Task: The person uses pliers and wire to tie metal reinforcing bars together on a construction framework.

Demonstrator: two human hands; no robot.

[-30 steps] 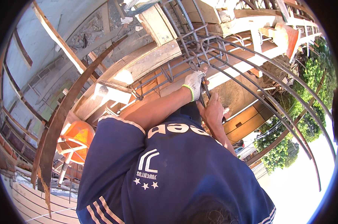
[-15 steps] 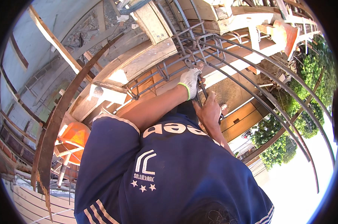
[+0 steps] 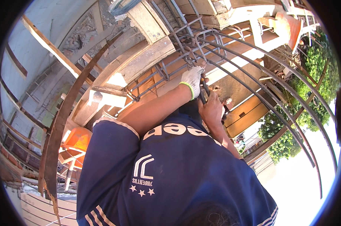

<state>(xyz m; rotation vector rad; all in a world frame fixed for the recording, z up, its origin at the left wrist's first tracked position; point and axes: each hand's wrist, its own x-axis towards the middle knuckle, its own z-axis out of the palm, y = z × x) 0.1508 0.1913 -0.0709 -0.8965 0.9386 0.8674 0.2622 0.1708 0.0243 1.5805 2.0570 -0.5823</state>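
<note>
currently, count of hands: two, both the worker's own. one left hand in a whitish knitted glove with a lime-green cuff; its fingers are curled, though whether they close on anything cannot be told. one right hand, bare, gripping the lower part of the dark tool. tools in hand: one. it lies between the two hands, just beyond the dark blue shirt and near the rebar cage; slim, bar-like, nearly black, with a small yellowish patch near the glove; its far end is hidden. long curved steel bars, sweeping right: four counted. wire coils: one, bluish grey, at the upper edge, beside a wooden form. orange objects: two, one orange container at left, one orange-red piece at upper right.
</note>
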